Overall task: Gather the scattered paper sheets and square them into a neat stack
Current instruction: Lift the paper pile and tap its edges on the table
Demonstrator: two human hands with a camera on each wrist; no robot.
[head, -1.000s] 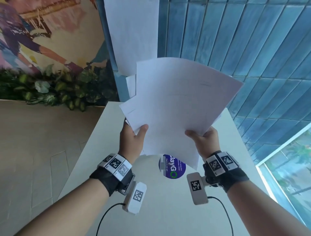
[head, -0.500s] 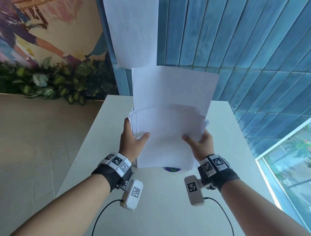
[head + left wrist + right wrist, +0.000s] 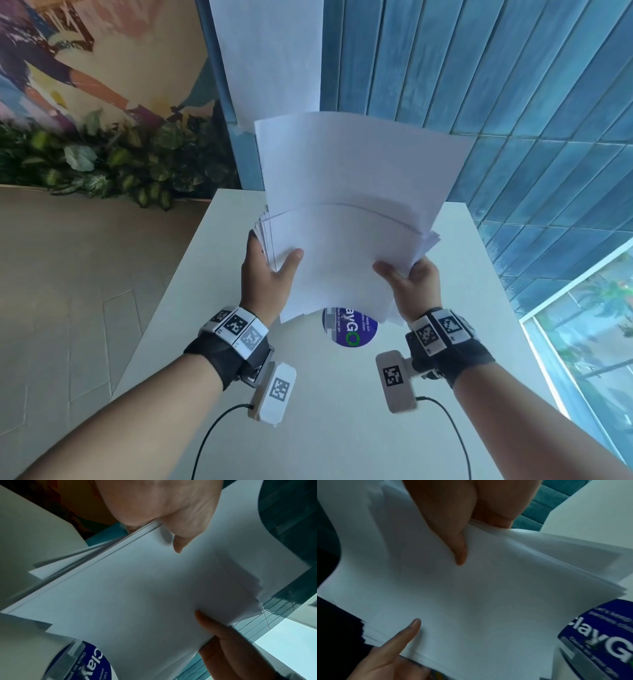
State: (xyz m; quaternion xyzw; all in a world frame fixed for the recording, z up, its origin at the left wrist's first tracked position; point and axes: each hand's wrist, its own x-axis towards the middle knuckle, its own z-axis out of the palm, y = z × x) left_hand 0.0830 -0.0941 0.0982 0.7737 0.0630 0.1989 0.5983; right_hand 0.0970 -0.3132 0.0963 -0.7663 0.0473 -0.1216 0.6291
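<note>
Both hands hold a loose bundle of white paper sheets (image 3: 346, 240) upright above the white table (image 3: 342, 411). My left hand (image 3: 265, 270) grips the bundle's left edge, thumb on the front sheet. My right hand (image 3: 409, 281) grips its right edge the same way. The sheets are uneven: one tall sheet (image 3: 359, 161) sticks up behind the others, and edges fan out at both sides. The left wrist view shows the paper sheets (image 3: 137, 601) with staggered left edges under the left thumb. In the right wrist view the paper sheets (image 3: 488, 595) fan out to the right under the right thumb.
A round blue sticker (image 3: 351, 330) lies on the table just below the bundle. A white panel (image 3: 270, 58) hangs on the blue tiled wall (image 3: 496, 85) behind. Plants (image 3: 102, 164) line the floor at the left; a window (image 3: 589, 325) is at the right.
The bundle has been lifted a little, uncovering more of the blue sticker. Its top has tilted to the right, and the tall sheet stands more askew than half a second ago.
</note>
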